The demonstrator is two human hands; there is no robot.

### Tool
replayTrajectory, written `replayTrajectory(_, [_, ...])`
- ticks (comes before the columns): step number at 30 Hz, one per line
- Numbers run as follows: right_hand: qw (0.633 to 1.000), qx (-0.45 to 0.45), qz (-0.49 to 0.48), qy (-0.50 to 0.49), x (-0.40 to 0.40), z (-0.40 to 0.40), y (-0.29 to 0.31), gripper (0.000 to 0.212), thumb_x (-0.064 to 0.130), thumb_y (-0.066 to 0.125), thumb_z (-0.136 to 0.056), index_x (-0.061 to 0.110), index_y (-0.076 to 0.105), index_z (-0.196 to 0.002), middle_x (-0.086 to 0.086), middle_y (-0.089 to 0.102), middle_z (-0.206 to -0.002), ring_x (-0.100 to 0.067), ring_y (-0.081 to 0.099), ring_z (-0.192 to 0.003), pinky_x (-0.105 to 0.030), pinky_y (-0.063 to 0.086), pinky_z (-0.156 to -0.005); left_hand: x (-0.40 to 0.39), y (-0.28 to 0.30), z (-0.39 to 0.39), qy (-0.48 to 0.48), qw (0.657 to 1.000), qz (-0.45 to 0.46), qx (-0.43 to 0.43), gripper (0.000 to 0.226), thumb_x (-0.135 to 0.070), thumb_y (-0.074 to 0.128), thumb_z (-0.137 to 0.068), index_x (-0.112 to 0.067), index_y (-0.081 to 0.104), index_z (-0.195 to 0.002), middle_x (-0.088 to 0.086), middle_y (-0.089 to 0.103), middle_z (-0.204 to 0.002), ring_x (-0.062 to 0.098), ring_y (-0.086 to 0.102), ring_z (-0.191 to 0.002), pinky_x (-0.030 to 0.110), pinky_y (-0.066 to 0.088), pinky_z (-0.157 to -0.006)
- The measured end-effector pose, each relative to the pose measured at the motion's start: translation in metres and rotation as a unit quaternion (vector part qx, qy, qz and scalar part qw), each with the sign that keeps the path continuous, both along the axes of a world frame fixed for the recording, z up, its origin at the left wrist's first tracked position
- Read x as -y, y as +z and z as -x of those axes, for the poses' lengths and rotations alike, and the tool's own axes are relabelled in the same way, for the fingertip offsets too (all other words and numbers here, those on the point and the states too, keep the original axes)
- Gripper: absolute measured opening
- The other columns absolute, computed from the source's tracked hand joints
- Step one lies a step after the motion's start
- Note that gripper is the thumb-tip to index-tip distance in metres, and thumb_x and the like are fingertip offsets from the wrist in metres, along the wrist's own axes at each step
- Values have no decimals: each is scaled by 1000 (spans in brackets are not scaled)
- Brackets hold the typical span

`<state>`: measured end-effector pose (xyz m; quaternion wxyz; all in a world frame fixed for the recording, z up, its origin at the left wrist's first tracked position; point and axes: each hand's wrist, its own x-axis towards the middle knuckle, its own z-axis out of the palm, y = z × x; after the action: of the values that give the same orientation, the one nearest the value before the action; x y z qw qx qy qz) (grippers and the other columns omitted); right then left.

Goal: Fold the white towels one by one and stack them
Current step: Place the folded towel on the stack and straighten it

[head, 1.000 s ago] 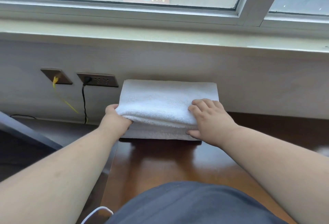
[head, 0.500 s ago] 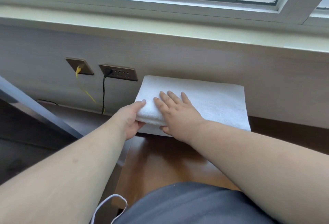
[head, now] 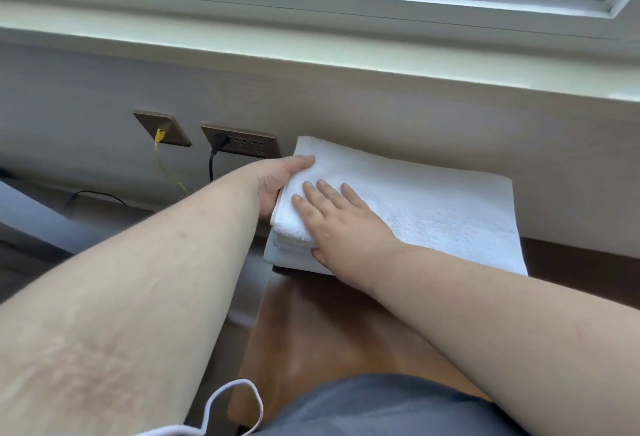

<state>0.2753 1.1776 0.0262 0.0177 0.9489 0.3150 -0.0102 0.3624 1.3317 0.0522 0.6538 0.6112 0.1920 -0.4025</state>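
1. A stack of folded white towels (head: 433,207) lies at the far edge of the brown wooden tabletop (head: 311,331), against the pale wall panel (head: 381,116) under the window sill (head: 311,54).
2. The stack's left end reaches the tabletop's left edge; layered folds show along its near-left corner.
3. The left hand (head: 277,182) grips the left end of the top towel: the thumb lies on top near the far-left corner, and the palm is against the side. Its other fingers are hidden beneath the cloth.
4. The right hand (head: 339,224) lies flat on the top towel near the left end, fingers straight and slightly spread, pressing down; its thumb touches the near edge of the stack.
5. The two hands are just beside each other, and the forearms converge from both sides.
6. On the wall left of the towels are two brown outlet plates: a small plate (head: 162,128) with a yellow cable (head: 166,165) plugged in, and a wider socket strip (head: 242,141) with a black cord (head: 211,165) hanging from it.
7. Dark grey clothing (head: 381,408) and a white looped cord (head: 221,411) fill the bottom of the view.
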Motion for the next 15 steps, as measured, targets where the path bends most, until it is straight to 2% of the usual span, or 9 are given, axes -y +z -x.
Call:
replayTrajectory(1, [1000,4,-3,3,0,-1,1,81,34,53,-96,12,5,-158,-15,6,-165,-31,5,-152,-49,5,-121,2,2,-5,-3,1000,-9,6,42,-45,55,-95,-8,66,-110,13,70,-108,29,68,-99,43,52,-91])
replayTrajectory(4, [999,31,-12,2,2,-8,3,78,28,51,-96,11,6,-157,-16,6,-165,-33,5,-152,-51,6,-121,6,4,-18,21,999,2,35,38,-41,57,-94,-9,66,-111,13,73,-102,28,71,-89,38,58,-74])
replayTrajectory(6, [999,33,-2,-4,2,-13,3,78,23,51,-96,11,4,-157,-16,4,-165,-33,4,-152,-53,6,-120,9,1,-25,35,997,-10,63,43,-41,59,-94,-8,62,-122,12,71,-111,28,71,-95,41,58,-79])
replayTrajectory(8, [1000,11,15,-17,3,-16,0,84,20,56,-93,15,2,-157,-15,0,-165,-33,2,-152,-55,7,-120,13,-7,-28,30,986,-116,118,49,-42,61,-94,-10,55,-131,10,70,-110,29,70,-94,42,57,-82])
replayTrajectory(10, [999,-16,32,-32,8,-9,-4,94,19,62,-89,18,-3,-157,-16,-3,-165,-34,0,-152,-58,7,-119,16,-15,-30,4,959,-240,152,51,-46,59,-94,-14,50,-132,5,66,-103,26,67,-88,35,54,-73])
replayTrajectory(11, [998,-22,40,-33,13,-3,-7,97,18,62,-87,19,-5,-157,-16,-5,-165,-35,-2,-151,-58,5,-119,18,-18,-30,-10,947,-283,153,55,-49,57,-93,-15,48,-135,5,64,-107,27,65,-89,33,51,-72])
replayTrajectory(15, [998,-2,60,-36,41,21,-12,99,13,56,-83,18,-11,-156,-18,-5,-164,-38,-2,-151,-62,3,-117,27,-23,-34,-48,878,-435,192,67,-51,54,-91,-12,37,-144,14,51,-136,37,53,-116,36,42,-88])
